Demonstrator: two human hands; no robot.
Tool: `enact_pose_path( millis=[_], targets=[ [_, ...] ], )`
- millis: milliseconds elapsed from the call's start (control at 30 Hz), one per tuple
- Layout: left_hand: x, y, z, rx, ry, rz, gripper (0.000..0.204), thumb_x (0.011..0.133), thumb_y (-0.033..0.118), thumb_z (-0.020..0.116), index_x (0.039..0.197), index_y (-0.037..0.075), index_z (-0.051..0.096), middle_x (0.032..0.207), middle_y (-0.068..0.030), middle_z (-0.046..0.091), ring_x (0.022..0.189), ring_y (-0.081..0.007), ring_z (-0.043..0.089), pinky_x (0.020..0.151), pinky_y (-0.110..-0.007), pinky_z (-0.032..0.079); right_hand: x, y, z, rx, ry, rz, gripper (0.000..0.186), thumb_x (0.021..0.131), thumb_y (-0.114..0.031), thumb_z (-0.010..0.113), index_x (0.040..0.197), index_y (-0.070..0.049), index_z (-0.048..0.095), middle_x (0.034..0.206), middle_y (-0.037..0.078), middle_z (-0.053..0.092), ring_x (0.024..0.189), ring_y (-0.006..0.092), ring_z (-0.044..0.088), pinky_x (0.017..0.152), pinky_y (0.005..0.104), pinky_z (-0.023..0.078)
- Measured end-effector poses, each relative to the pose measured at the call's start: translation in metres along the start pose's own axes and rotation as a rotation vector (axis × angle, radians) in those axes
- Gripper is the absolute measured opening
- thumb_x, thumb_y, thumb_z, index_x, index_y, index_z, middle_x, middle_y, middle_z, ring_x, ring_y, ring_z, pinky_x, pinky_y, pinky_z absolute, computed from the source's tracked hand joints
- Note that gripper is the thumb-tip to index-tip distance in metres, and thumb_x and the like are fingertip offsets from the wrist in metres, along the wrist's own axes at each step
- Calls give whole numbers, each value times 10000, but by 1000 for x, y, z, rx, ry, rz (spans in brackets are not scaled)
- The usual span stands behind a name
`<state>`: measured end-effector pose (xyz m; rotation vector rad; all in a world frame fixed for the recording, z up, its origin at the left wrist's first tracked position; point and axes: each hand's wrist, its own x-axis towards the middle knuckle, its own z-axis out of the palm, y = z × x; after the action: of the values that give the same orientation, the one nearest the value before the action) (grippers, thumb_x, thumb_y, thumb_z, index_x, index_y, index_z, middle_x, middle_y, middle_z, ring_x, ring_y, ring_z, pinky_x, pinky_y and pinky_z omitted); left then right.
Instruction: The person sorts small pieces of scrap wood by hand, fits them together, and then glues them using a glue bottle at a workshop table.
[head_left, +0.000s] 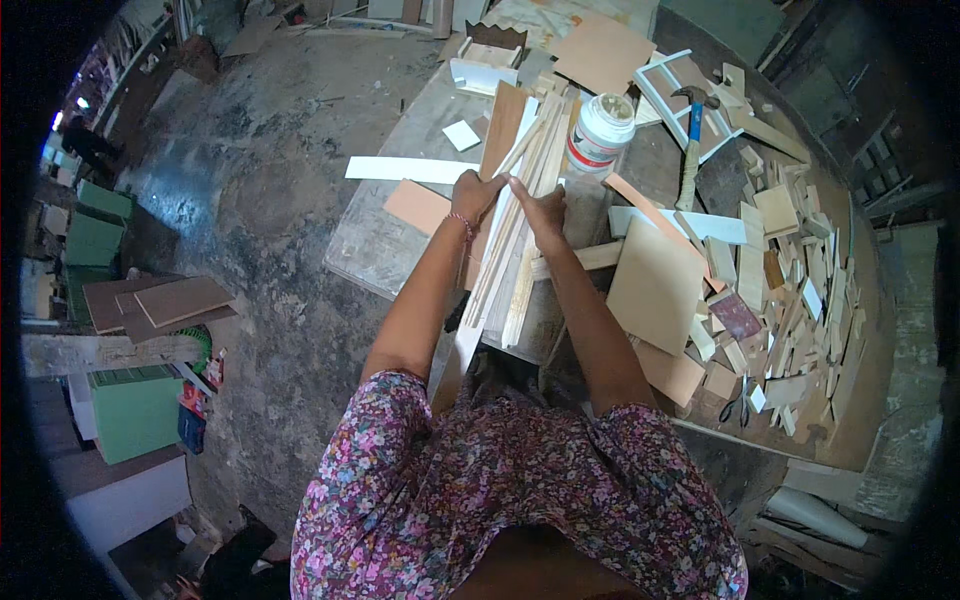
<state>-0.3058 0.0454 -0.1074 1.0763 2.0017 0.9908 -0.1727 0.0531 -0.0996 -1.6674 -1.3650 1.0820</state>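
Floral top (520,460) nearest. L hand (478,195) & R hand (541,212) both clasping bundle of wood strips (505,250) from either side; bundle lies btwn them, running near to far over tabletop (375,245). Wht tub (600,135) just far-right of R hand.

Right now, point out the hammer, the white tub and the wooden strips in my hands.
Hammer (691,152), head view: middle of the handle.
White tub (602,132), head view: its side wall.
Wooden strips (509,232), head view: near the middle of their length.

Wood strips (497,262) partly hidden by hands (478,197).
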Motion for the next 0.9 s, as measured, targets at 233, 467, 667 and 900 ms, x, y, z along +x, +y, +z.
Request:
enact_pose_path(
  millis=[233,467,667,900],
  targets=[
    [7,-7,9,-39,-52,12,536,622,404,683,784,-97,584,700,-230,598,651,-302,606,603,-361,460,20,28,5,73,2,-1,899,572,-382,756,1157,122,295,1091,240,481,983,300,511,831,337,412],
    [-4,3,-6,-152,-61,39,463,621,343,702,778,-79,596,674,-205,602,619,-280,606,584,-348,457,5,15,9,305,-91,-31,697,638,-238,721,1141,66,345,1044,176,513,929,238,531,772,305,438],
    [-24,21,-25,-186,-51,49,431,629,310,698,795,-75,602,688,-199,608,624,-267,609,591,-339,456,-2,12,12,639,-300,-67,618,673,-229,678,1141,29,368,1023,147,508,915,235,514,779,322,420],
    [-61,64,-61,-169,28,157,402,637,274,692,822,-70,597,714,-217,607,652,-285,611,615,-343,459,-27,-22,7,880,-402,-74,460,720,-212,626,1082,0,436,956,87,523,861,174,512,742,294,409]
  ],
)
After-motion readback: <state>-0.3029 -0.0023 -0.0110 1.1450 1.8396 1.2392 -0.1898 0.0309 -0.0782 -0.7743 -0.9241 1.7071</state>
